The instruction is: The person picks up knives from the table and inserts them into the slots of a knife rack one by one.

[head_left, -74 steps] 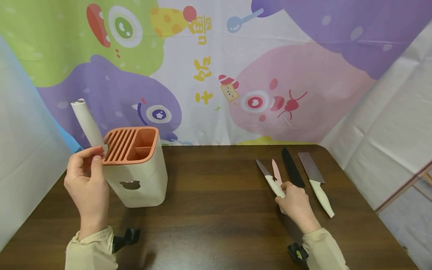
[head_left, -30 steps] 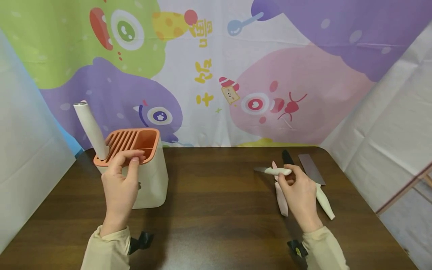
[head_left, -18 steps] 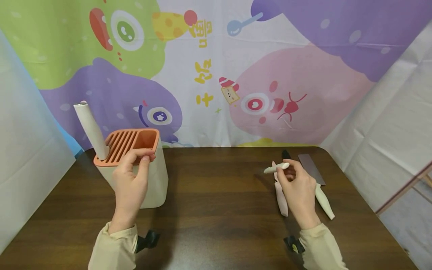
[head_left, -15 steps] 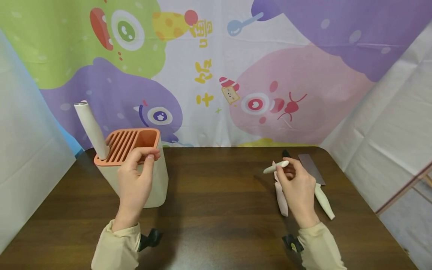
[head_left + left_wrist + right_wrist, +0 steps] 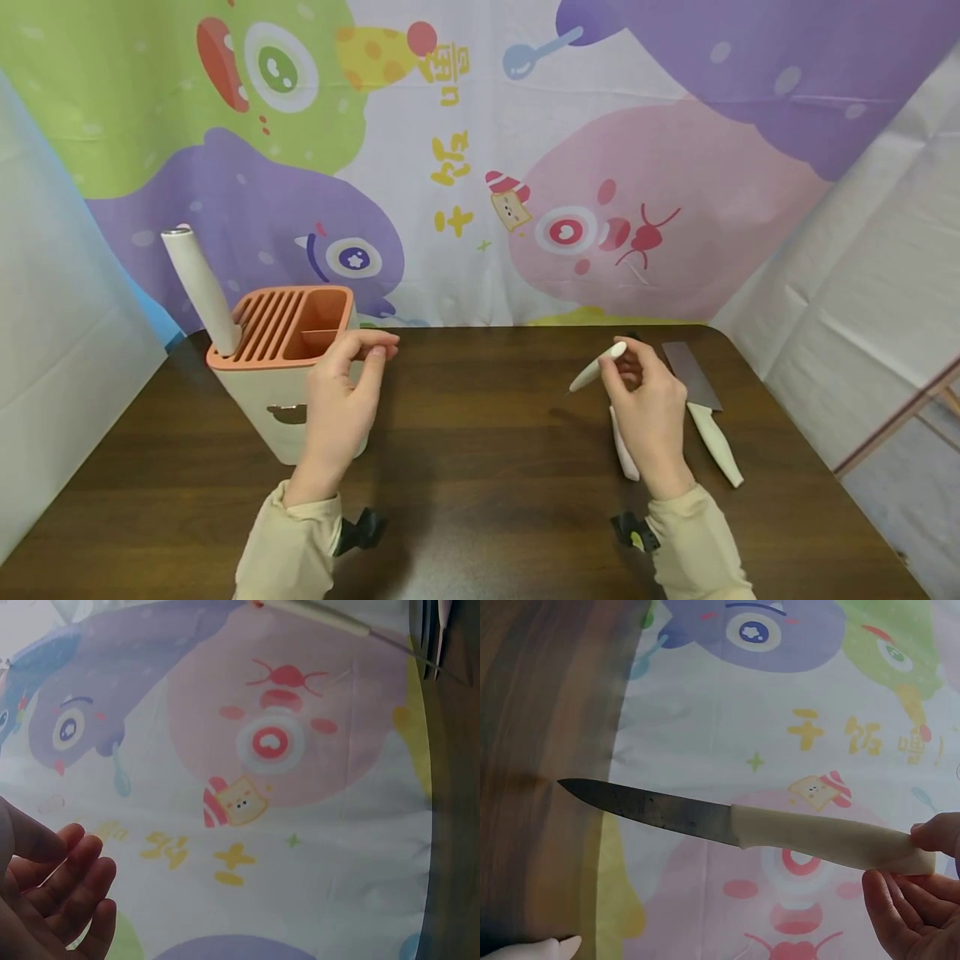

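Observation:
My right hand [image 5: 645, 408] pinches a small knife [image 5: 596, 369] by the butt of its cream handle, above the right part of the table. The right wrist view shows its dark pointed blade [image 5: 652, 810] in full, aimed away from the fingers. My left hand [image 5: 341, 408] hovers in front of the knife block [image 5: 255, 387], thumb near the index finger and nothing between them. In the left wrist view its fingers [image 5: 86, 889] are loosely bent. A thick white handle [image 5: 201, 292] stands tilted in the block's left slot.
Under and beside my right hand lie a pink knife [image 5: 624, 450], partly hidden, and a cleaver [image 5: 716, 442] with a cream handle. A black blade [image 5: 634, 337] is mostly covered by the hand. Behind the wooden table [image 5: 487, 467] hangs a cartoon cloth [image 5: 480, 275].
My right hand has lifted the small knife off the table and turned it, its tip now pointing down and left. My left hand has left the white handle and moved right.

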